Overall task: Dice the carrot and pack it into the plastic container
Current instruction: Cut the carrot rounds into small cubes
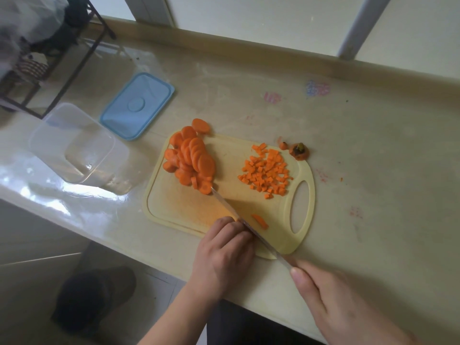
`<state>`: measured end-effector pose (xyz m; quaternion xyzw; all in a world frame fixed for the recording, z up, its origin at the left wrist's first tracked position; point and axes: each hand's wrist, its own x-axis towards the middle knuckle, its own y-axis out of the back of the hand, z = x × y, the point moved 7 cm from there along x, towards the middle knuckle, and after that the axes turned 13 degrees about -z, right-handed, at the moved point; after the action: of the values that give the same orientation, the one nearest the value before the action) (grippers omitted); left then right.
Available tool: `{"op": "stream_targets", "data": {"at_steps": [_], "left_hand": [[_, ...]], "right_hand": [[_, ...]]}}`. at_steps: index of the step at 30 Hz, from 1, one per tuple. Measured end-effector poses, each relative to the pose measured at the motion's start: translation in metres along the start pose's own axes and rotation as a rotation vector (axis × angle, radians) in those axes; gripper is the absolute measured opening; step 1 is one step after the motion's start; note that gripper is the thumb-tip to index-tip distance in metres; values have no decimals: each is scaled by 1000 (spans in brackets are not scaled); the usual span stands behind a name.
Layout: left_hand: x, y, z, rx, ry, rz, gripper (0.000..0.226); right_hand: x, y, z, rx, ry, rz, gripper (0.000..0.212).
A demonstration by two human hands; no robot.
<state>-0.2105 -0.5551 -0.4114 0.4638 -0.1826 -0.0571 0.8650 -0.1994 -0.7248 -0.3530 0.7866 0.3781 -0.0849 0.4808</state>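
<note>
**Carrot half diced on the board, container standing empty**

Pale, glossy counter [361, 150] runs across the view below a light wall, with faint pink and blue marks on its far side and a dark metal rack [74, 53] standing past its left end. On the counter's left part sits the clear plastic container [72, 143], open and with nothing inside; just behind it to the right lies its blue lid [137, 105], flat and apart from it.

Near the middle lies a yellow cutting board [249, 155], its handle hole toward the right. A pile of round carrot slices [191, 158] covers the board's far left corner, and one slice hangs over the far edge. A loose heap of small carrot cubes [267, 170] lies on the right side of the board, well apart from the slices. One thin carrot strip [260, 221] rests alone near the board's front.

The right hand [343, 302] is closed around the handle of a knife [239, 217], whose long blade slants across the board with its tip touching the nearest slices. The left hand [224, 252] rests with fingers curled on the board's front edge, knuckles against the blade; whether it holds any carrot underneath cannot be told.

Two carrot end scraps [297, 150] lie on the counter just beyond the board's far right corner.
</note>
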Motion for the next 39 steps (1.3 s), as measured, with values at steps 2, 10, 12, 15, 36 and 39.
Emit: {"op": "stream_targets", "data": {"at_steps": [2,10,12,15,36,39], "left_hand": [[-4,0,-3,-6,1,-15,6],[-8,-2,-7,-31,21,-4,8],[-8,-1,-8,-51,26,4,14],[-9,0,-8,-64,28,12,22],[-28,76,-44,-243,336,284,14],[-4,120,-57,-254,414,297,17]], "right_hand": [[0,4,1,89,38,17,30],[-14,2,4,65,74,-38,31],[-15,0,6,-24,62,-70,33],[-19,-5,10,13,44,-83,34],[-15,-13,20,137,47,-125,79],[-22,-4,16,-134,69,-78,81]]}}
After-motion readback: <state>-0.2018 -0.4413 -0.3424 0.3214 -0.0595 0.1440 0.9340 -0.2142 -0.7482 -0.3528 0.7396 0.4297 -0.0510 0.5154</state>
